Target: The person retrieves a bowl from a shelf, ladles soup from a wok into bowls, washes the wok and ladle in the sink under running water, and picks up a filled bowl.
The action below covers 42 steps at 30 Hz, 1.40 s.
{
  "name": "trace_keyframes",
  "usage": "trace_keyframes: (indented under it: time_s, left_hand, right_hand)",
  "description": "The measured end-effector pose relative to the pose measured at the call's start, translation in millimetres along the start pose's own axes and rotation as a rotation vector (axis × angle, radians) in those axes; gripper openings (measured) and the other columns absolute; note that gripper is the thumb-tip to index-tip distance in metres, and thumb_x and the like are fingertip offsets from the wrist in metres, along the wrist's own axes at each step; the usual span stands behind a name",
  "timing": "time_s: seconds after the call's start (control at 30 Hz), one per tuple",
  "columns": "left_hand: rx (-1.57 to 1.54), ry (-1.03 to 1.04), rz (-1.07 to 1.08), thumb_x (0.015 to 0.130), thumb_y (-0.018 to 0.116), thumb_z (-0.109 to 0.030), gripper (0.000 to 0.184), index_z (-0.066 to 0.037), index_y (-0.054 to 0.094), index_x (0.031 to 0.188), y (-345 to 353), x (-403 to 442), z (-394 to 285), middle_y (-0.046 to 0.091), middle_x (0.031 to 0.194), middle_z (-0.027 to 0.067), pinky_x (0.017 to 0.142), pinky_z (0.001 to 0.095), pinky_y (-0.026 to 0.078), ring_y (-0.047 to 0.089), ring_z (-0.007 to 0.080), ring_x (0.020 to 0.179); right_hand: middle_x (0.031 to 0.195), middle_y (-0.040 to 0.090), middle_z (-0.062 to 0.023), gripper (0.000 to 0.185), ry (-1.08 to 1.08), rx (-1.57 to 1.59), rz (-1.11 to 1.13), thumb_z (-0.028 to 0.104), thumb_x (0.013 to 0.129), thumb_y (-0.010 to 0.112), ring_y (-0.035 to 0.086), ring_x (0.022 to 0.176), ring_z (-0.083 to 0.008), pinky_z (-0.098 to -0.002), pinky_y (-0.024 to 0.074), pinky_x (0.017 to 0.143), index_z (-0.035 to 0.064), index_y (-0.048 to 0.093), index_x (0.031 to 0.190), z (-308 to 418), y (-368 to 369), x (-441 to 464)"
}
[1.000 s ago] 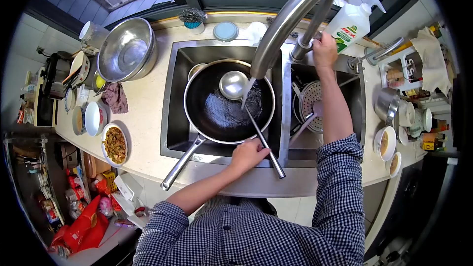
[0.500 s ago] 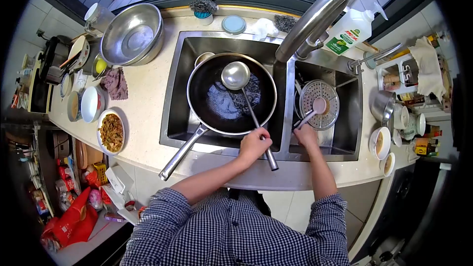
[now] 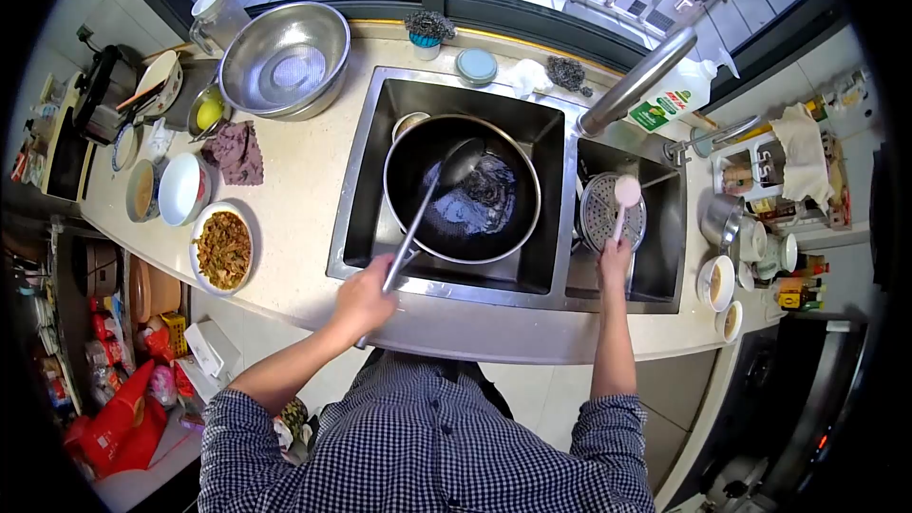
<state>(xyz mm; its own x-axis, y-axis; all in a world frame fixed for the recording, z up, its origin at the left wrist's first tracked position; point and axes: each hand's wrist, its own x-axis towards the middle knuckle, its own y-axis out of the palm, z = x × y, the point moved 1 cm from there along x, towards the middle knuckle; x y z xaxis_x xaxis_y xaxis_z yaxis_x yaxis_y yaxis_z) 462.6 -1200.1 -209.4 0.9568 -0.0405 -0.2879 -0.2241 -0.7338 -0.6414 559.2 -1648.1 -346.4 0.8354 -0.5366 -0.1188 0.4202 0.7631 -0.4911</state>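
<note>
My left hand (image 3: pixel 364 298) is closed round the handle of a metal ladle (image 3: pixel 463 161). Its bowl is tilted inside a dark wok (image 3: pixel 503 237), whose bottom looks wet and shiny. The wok sits in the large left sink basin; its own handle is mostly hidden by the ladle and my hand, so I cannot tell whether I grip it too. In the smaller right basin, a round perforated steel plate (image 3: pixel 597 214) leans. My right hand (image 3: pixel 614 261) grips a pale pink long-handled tool (image 3: pixel 627 192) with a round head, held up over that plate.
A steel faucet (image 3: pixel 638 85) rises behind the basins, beside a white spray bottle (image 3: pixel 676 95). On the left counter are a large steel bowl (image 3: pixel 328 47), a purple cloth (image 3: pixel 235 154) and a dish of chopped food (image 3: pixel 223 249). Small bowls (image 3: pixel 715 283) line the right edge.
My left hand has swung left and toward me with the ladle, whose bowl now faces differently in the wok. My right hand has turned the pink tool upright. The head view has shifted.
</note>
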Motion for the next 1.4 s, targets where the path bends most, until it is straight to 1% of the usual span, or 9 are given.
trace_keyframes:
  time_s: [0.13,0.2,0.27,0.43,0.53,0.63,0.8,1.23,1.4]
  left_hand:
    - [0.224,0.007,-0.085,0.063,0.055,-0.003,0.048,-0.001,0.047,0.11,-26,-26,-7,0.054,0.089,0.0192,0.072,0.0434,0.044,0.053,0.0372,0.08]
    - [0.262,0.08,-0.145,0.063,0.055,-0.003,0.047,0.001,0.047,0.109,-26,-35,-2,0.051,0.096,0.0196,0.077,0.0423,0.043,0.051,0.0374,0.089]
    - [0.173,0.084,-0.19,0.063,0.055,-0.003,0.047,0.002,0.046,0.109,-14,-40,14,0.051,0.097,0.0194,0.076,0.0427,0.044,0.052,0.0375,0.089]
    - [0.083,0.007,-0.17,0.065,0.053,-0.004,0.046,0.002,0.045,0.11,-8,-41,25,0.05,0.099,0.0193,0.069,0.0442,0.047,0.055,0.0366,0.084]
    - [0.092,0.016,-0.165,0.066,0.053,-0.004,0.049,0.001,0.043,0.114,-9,-42,23,0.049,0.1,0.0183,0.068,0.0432,0.048,0.056,0.036,0.082]
    - [0.092,-0.007,-0.167,0.066,0.054,-0.004,0.051,0.001,0.042,0.115,-8,-41,21,0.049,0.101,0.018,0.068,0.0425,0.048,0.056,0.0358,0.082]
    - [0.12,0.009,-0.177,0.066,0.055,-0.004,0.05,0.002,0.041,0.114,-7,-38,24,0.049,0.1,0.0181,0.066,0.0418,0.049,0.056,0.035,0.081]
    - [0.218,0.108,-0.224,0.066,0.055,-0.001,0.05,0.004,0.043,0.114,-5,-39,17,0.05,0.093,0.0194,0.062,0.0411,0.049,0.056,0.0339,0.076]
    - [0.241,0.117,-0.24,0.066,0.054,0.0,0.049,0.004,0.043,0.114,-2,-40,15,0.05,0.093,0.0193,0.062,0.0416,0.049,0.056,0.034,0.075]
  right_hand:
    - [0.062,0.049,-0.0035,0.029,0.066,0.038,0.368,0.016,0.086,0.049,0.044,0.045,-0.0108,-0.0256,0.0385,0.041,0.0066,0.05,0.113,147,0,-65]
    - [0.082,0.059,-0.011,0.037,-0.239,-0.277,0.417,0.02,0.088,0.05,0.058,0.074,-0.0205,-0.0334,0.0463,0.069,0.0126,0.045,0.124,147,21,-76]
    - [0.097,0.061,-0.0154,0.038,-0.386,-0.355,0.492,0.024,0.085,0.054,0.061,0.082,-0.0303,-0.0384,0.0469,0.071,0.0186,0.047,0.122,135,51,-93]
    - [0.078,0.062,-0.0179,0.034,-0.512,-0.756,0.825,0.028,0.087,0.048,0.06,0.071,-0.0369,-0.044,0.0483,0.062,0.0241,0.05,0.12,139,125,-144]
    - [0.063,0.059,-0.0163,0.034,-0.794,-0.906,0.631,0.02,0.087,0.043,0.058,0.053,-0.0348,-0.0478,0.0457,0.047,0.0236,0.046,0.121,123,183,-123]
    - [0.064,0.06,-0.0159,0.036,-0.691,-0.998,0.484,0.02,0.087,0.042,0.059,0.056,-0.0348,-0.0477,0.0469,0.05,0.0208,0.043,0.123,116,194,-78]
    - [0.075,0.061,-0.0205,0.036,-0.451,-0.966,0.643,0.026,0.086,0.045,0.06,0.068,-0.0393,-0.0506,0.0474,0.06,0.0224,0.046,0.122,126,120,-105]
    - [0.061,0.06,-0.0164,0.059,-0.71,-1.047,0.729,0.015,0.081,0.045,0.06,0.053,-0.0345,-0.047,0.0485,0.048,0.0163,0.023,0.137,124,156,-132]
    - [0.068,0.061,-0.0178,0.039,-0.703,-0.971,0.527,0.017,0.084,0.041,0.061,0.06,-0.0347,-0.047,0.0479,0.051,0.0136,0.043,0.123,118,199,-77]
